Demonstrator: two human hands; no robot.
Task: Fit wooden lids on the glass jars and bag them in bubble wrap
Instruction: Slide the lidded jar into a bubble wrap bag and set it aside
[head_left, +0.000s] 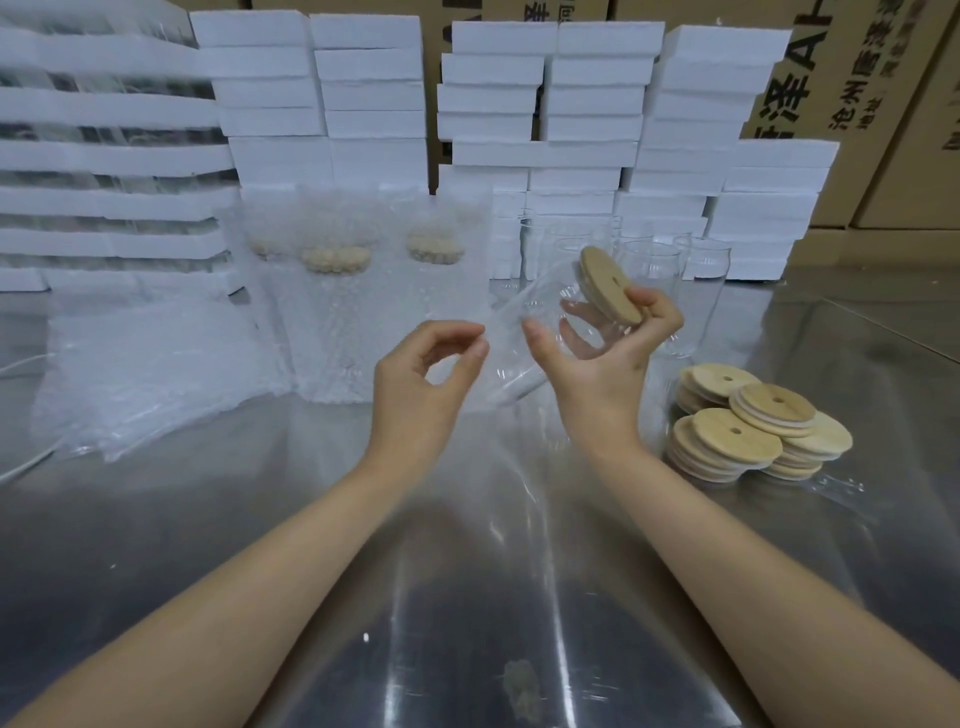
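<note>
Right hand (597, 348) grips a lidded glass jar (545, 304); left hand (431, 374) curls beside it, grip unclear. Bagged jars (337, 291) stand behind; bare jars (649, 260) and loose lids (753, 421) remain.

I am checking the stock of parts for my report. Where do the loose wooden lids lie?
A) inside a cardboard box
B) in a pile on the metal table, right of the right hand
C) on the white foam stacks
B: the loose wooden lids lie piled on the metal table, to the right of the right hand.
</note>
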